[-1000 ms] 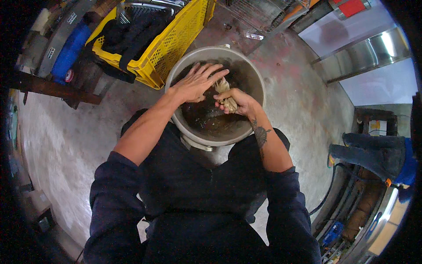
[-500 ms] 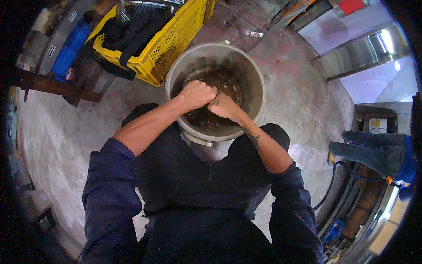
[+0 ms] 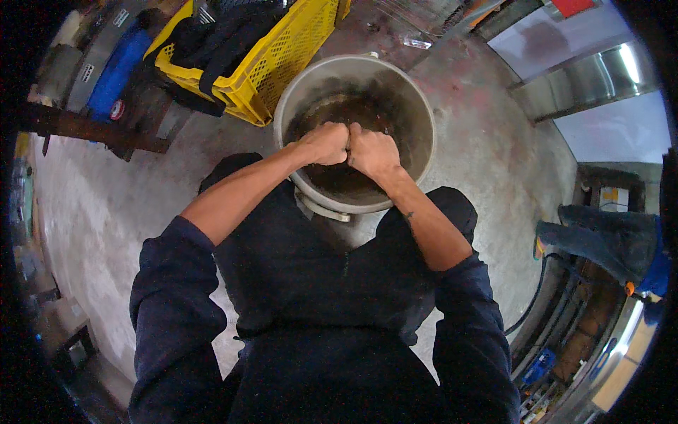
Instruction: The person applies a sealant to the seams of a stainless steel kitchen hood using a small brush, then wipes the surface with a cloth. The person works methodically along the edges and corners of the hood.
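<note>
A pale, round bucket (image 3: 426, 120) stands on the floor between my knees, with dark, murky contents (image 3: 346, 185) at its bottom. Over its opening my left hand (image 3: 327, 143) and my right hand (image 3: 376, 151) meet, both closed into fists with the knuckles touching or nearly so. Whatever they grip, if anything, is hidden by the fingers. The bucket's handle (image 3: 326, 210) hangs down on the side nearest me.
A yellow crate (image 3: 282, 67) holding dark cloth or straps stands left of the bucket's far side. Beyond it at far left lies a blue roll (image 3: 116, 74) on a rack. At right a person's legs in jeans (image 3: 607, 237) show beside a dark hose (image 3: 540, 290).
My right fist has turned and come up level beside the left one, over the bucket. The view has shifted slightly, so the bucket sits a little higher and further right.
</note>
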`<state>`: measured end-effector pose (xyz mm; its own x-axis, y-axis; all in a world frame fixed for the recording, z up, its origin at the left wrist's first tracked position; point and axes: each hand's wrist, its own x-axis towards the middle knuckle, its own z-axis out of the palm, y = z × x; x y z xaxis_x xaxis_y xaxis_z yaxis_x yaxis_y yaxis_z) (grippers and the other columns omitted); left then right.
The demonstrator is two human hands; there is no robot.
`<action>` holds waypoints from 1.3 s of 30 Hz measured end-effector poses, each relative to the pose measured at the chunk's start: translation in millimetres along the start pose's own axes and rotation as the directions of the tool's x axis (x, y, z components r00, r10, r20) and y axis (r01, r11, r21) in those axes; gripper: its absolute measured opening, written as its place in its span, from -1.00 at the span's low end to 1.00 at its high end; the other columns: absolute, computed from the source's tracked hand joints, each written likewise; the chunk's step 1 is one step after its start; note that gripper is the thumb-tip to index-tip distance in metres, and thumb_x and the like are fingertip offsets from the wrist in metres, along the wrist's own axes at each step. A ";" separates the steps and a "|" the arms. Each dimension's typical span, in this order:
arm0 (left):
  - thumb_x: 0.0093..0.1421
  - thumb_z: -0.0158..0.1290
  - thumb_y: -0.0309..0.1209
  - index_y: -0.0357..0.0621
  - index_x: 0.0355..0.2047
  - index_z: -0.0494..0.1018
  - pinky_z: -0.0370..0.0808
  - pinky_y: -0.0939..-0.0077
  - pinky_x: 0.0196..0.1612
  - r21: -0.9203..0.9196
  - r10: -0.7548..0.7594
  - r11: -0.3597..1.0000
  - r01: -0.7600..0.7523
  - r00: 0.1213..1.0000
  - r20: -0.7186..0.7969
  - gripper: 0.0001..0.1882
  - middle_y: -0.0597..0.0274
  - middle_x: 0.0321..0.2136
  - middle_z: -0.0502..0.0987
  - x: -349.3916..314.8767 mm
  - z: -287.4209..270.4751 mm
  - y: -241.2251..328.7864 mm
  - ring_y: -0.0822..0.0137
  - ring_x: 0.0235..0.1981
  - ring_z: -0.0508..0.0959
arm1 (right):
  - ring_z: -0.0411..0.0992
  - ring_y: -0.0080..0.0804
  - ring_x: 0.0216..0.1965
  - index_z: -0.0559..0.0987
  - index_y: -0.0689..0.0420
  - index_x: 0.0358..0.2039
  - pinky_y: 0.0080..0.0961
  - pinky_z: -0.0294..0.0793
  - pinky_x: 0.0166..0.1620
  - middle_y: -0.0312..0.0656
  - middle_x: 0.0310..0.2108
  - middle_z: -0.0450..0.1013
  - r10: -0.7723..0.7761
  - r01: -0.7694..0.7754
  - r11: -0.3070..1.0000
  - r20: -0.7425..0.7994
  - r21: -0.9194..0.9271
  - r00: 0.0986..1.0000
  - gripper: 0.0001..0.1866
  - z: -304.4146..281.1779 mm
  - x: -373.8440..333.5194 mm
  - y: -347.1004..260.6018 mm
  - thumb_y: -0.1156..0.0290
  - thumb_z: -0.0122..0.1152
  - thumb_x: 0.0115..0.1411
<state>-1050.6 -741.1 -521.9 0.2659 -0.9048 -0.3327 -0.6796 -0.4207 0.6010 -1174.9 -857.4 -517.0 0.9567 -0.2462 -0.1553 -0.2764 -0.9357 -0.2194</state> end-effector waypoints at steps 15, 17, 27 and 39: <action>-0.18 0.48 -0.29 -0.08 0.15 0.58 0.53 -0.07 0.19 0.316 0.521 0.853 -0.414 0.679 -0.518 -0.22 -0.09 0.02 0.59 24.8 -31.5 13.9 -0.15 0.13 0.55 | 0.29 -0.71 -0.63 0.59 -0.04 -0.23 -0.68 0.19 -0.59 -0.46 -0.61 0.37 0.093 -0.604 0.164 0.597 0.780 0.797 -0.79 -9.7 12.6 73.2 0.16 0.34 0.22; -0.18 0.49 -0.30 0.13 0.38 0.36 0.21 -0.30 0.45 0.564 0.665 0.716 -0.410 0.645 -0.376 0.02 0.10 0.28 0.43 18.0 -21.9 -3.6 -0.11 0.39 0.33 | 0.22 -0.65 -0.72 0.53 -0.02 -0.33 -0.62 0.14 -0.68 -0.45 -0.64 0.30 -0.138 -0.695 -0.030 0.686 0.718 0.714 -0.80 -33.9 12.5 61.9 0.19 0.35 0.20; 0.10 0.23 -0.37 -0.16 -0.23 0.61 0.67 0.01 -0.38 0.510 0.446 0.811 -0.286 0.866 -0.225 -0.77 0.04 -0.46 0.72 33.5 11.0 5.7 -0.06 -0.30 0.77 | 0.28 -0.48 -0.74 0.52 0.13 -0.43 -0.51 0.26 -0.66 -0.26 -0.67 0.37 -0.074 -0.688 0.237 0.718 0.686 0.692 -0.84 -25.2 11.5 50.6 0.40 0.30 0.26; 0.01 0.26 -0.40 -0.34 -0.33 0.64 0.64 -0.15 -0.12 0.012 0.151 0.988 -0.151 0.980 -0.130 -0.75 -0.33 -0.34 0.67 13.3 4.2 1.9 -0.27 -0.23 0.72 | 0.67 0.18 -0.19 0.54 0.23 0.01 0.07 0.67 -0.09 0.17 -0.28 0.67 0.127 -0.130 0.991 0.124 0.019 0.984 -0.51 -3.4 13.6 12.9 0.15 0.32 0.19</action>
<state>-1051.3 -753.7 -528.2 0.2466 -0.9589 -0.1405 -0.7198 -0.2783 0.6360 -1165.2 -873.7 -518.7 0.8952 -0.3297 -0.3000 -0.4003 -0.8906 -0.2159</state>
